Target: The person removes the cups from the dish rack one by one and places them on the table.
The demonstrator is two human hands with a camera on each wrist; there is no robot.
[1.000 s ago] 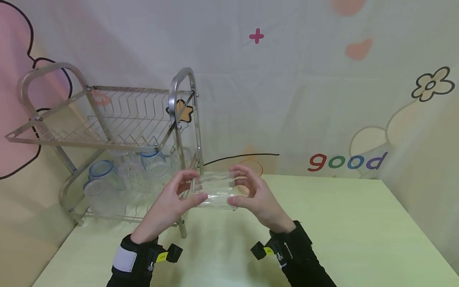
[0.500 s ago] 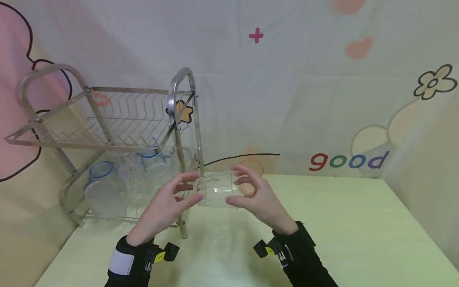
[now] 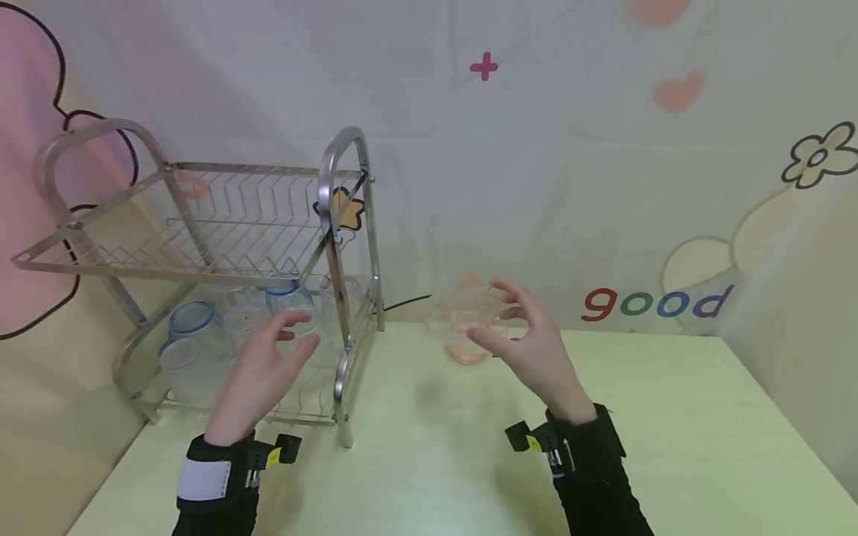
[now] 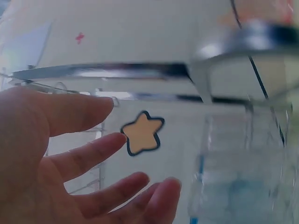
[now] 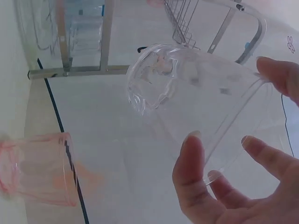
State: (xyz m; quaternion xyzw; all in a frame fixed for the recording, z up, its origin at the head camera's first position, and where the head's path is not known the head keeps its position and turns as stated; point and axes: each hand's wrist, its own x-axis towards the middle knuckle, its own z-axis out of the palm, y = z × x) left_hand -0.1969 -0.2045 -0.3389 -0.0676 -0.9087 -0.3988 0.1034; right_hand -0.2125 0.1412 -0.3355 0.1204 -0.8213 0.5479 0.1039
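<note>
Glass (image 3: 445, 313) in the head view is a clear one, held sideways over the desk (image 3: 429, 461) by the right hand (image 3: 532, 353), with a pinkish tumbler (image 3: 467, 356) just behind it, while the left hand (image 3: 256, 368) sits loosely spread in front of the rack (image 3: 167, 273) and its lower-tier tumblers (image 3: 194, 368). Left wrist view has that left hand's fingers apart and slightly bent, an orange star print (image 4: 141, 135) beyond them, blurry glassware (image 4: 238, 163) off right. Right wrist view: thumb and fingers gripping the glass's rim end, base pointing away, pinkish tumbler well apart.
</note>
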